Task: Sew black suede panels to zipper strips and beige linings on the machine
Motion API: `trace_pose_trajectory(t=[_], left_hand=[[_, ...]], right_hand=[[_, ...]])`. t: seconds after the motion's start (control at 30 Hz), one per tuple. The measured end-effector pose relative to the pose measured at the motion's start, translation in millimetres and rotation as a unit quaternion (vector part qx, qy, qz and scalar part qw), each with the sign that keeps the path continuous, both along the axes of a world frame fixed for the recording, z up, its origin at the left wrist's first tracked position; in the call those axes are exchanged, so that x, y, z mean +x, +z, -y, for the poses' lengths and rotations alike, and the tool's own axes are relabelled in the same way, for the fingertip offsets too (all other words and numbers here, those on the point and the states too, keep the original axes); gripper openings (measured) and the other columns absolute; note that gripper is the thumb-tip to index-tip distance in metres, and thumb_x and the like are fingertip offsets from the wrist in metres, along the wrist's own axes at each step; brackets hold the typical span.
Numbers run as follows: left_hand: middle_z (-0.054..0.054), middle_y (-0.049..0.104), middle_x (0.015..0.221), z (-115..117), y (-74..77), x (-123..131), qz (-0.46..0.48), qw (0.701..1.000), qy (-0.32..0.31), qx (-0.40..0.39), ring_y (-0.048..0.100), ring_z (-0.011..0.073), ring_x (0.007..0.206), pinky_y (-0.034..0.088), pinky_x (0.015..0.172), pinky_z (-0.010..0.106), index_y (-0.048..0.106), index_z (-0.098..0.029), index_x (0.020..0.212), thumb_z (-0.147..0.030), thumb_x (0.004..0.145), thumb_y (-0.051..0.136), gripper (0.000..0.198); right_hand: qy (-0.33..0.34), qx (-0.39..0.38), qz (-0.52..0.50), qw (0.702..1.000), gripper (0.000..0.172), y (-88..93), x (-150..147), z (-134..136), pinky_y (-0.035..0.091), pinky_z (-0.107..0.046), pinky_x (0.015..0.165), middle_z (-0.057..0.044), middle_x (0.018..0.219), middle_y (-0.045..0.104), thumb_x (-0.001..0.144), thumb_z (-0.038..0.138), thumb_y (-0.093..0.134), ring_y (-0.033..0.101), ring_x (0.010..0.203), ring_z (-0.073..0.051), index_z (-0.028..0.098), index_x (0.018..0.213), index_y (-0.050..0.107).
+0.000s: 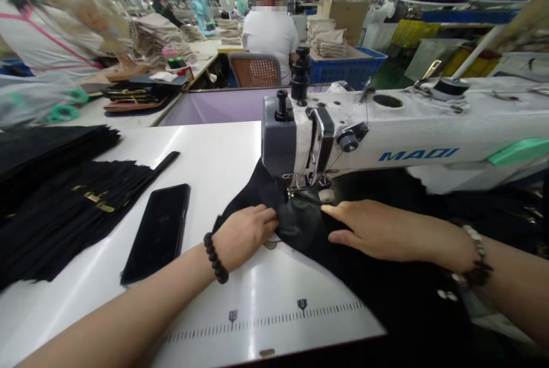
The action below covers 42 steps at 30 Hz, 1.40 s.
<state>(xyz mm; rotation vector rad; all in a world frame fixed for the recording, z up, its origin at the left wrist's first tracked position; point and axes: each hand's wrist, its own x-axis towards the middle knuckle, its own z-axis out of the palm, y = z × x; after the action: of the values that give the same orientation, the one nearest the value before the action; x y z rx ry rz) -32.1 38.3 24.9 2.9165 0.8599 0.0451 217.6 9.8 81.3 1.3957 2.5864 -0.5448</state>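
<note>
A black leather-like piece (300, 222) lies under the presser foot (295, 190) of a white and grey sewing machine (360, 128). It spreads across the white table and drops over the front edge at the right. My left hand (246, 235) has its curled fingers closed on the piece's left edge, just left of the needle area; the fingertips are partly hidden. Right of the foot, my right hand (381, 231) rests on the same piece. Its index finger is stretched along a seam or zipper-like strip, and its thumb is held apart.
A black phone (156, 234) lies left of my left forearm. Stacked black fabric pieces (81, 202) with gold-coloured zipper parts cover the table's left side. Ruler marks run along the front. Beyond are a seated person (270, 36), a blurred person at left and a blue crate (343, 68).
</note>
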Motion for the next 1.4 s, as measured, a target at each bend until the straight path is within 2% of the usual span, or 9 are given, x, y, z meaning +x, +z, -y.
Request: trace_pose_trajectory(t=[0.1, 0.13, 0.2, 0.3, 0.47, 0.63, 0.93, 1.1, 1.4], left_hand=[[0.008, 0.062, 0.1, -24, -5.0, -29, 0.03, 0.997, 0.036, 0.057, 0.057, 0.0192, 0.095, 0.045, 0.089, 0.039, 0.062, -0.012, 0.088, -0.006, 0.086, 0.039, 0.024], [0.009, 0.061, 0.104, -29, -5.3, -36, 0.037, 0.995, 0.053, 0.08, 0.055, 0.0205, 0.099, 0.043, 0.092, 0.042, 0.063, -0.012, 0.089, -0.004, 0.085, 0.037, 0.027], [0.01, 0.059, 0.11, -31, -3.5, -38, 0.054, 0.989, 0.082, 0.109, 0.054, 0.0216, 0.104, 0.042, 0.094, 0.043, 0.062, -0.011, 0.092, -0.001, 0.082, 0.035, 0.031], [0.009, 0.058, 0.111, -17, 1.5, -19, 0.098, 0.988, 0.074, 0.091, 0.054, 0.0194, 0.104, 0.047, 0.09, 0.035, 0.06, -0.012, 0.097, -0.004, 0.082, 0.037, 0.029], [0.012, 0.058, 0.11, 4, -6.2, 21, 0.13, 0.99, 0.049, 0.032, 0.054, 0.0202, 0.102, 0.047, 0.09, 0.034, 0.054, -0.008, 0.107, -0.024, 0.086, 0.049, 0.026], [0.014, 0.055, 0.11, 2, -17.3, 22, 0.107, 0.994, 0.026, 0.026, 0.051, 0.0229, 0.105, 0.043, 0.093, 0.037, 0.052, -0.007, 0.109, -0.028, 0.084, 0.054, 0.033], [0.012, 0.056, 0.103, -5, -9.5, 17, 0.067, 0.998, 0.008, 0.019, 0.053, 0.0224, 0.095, 0.048, 0.084, 0.037, 0.054, -0.008, 0.105, -0.03, 0.086, 0.05, 0.029], [0.015, 0.052, 0.117, -2, -20.7, 14, 0.104, 0.993, 0.013, 0.047, 0.045, 0.0249, 0.113, 0.041, 0.095, 0.038, 0.051, -0.007, 0.11, -0.027, 0.086, 0.05, 0.032], [0.013, 0.054, 0.115, -1, -20.7, 17, 0.068, 0.996, 0.019, 0.057, 0.048, 0.0243, 0.11, 0.041, 0.094, 0.038, 0.045, -0.008, 0.117, -0.033, 0.089, 0.043, 0.038]], right_hand=[[0.101, -0.17, -0.066, 0.978, 0.032, 20.7, -6, 15, 0.046, -0.025, 0.073, -0.007, 0.094, 0.065, 0.086, 0.033, 0.044, 0.061, 0.084, -0.016, 0.017, 0.11, 0.058], [0.116, -0.188, -0.091, 0.971, 0.03, 20.7, -9, 18, 0.046, -0.023, 0.074, -0.005, 0.092, 0.066, 0.088, 0.029, 0.041, 0.061, 0.083, -0.014, 0.018, 0.108, 0.06], [0.097, -0.112, -0.14, 0.979, 0.03, 9.2, -13, 19, 0.045, -0.026, 0.08, -0.006, 0.097, 0.065, 0.089, 0.024, 0.037, 0.059, 0.09, -0.015, 0.017, 0.107, 0.06], [0.022, 0.114, -0.164, 0.98, 0.031, -26.2, -19, 11, 0.041, -0.036, 0.09, -0.011, 0.116, 0.056, 0.087, 0.021, 0.041, 0.052, 0.105, -0.02, 0.014, 0.114, 0.055], [-0.039, 0.227, -0.111, 0.967, 0.038, -70.4, -29, 4, 0.041, -0.04, 0.09, -0.014, 0.122, 0.05, 0.083, 0.02, 0.049, 0.049, 0.106, -0.024, 0.013, 0.12, 0.05], [-0.072, 0.243, -0.073, 0.965, 0.039, -71.6, -42, 10, 0.042, -0.041, 0.088, -0.014, 0.124, 0.049, 0.083, 0.02, 0.049, 0.046, 0.107, -0.024, 0.012, 0.121, 0.049], [-0.111, 0.25, -0.01, 0.962, 0.04, -70.7, -63, 14, 0.044, -0.041, 0.076, -0.009, 0.129, 0.046, 0.083, 0.02, 0.046, 0.046, 0.097, -0.026, 0.012, 0.123, 0.047], [-0.126, 0.246, -0.024, 0.961, 0.04, -71.0, -64, 14, 0.043, -0.041, 0.077, -0.009, 0.128, 0.047, 0.083, 0.022, 0.047, 0.045, 0.097, -0.025, 0.012, 0.122, 0.048], [-0.129, 0.236, -0.054, 0.962, 0.039, -71.9, -58, 12, 0.042, -0.042, 0.082, -0.01, 0.127, 0.047, 0.085, 0.021, 0.043, 0.045, 0.102, -0.024, 0.013, 0.123, 0.047]])
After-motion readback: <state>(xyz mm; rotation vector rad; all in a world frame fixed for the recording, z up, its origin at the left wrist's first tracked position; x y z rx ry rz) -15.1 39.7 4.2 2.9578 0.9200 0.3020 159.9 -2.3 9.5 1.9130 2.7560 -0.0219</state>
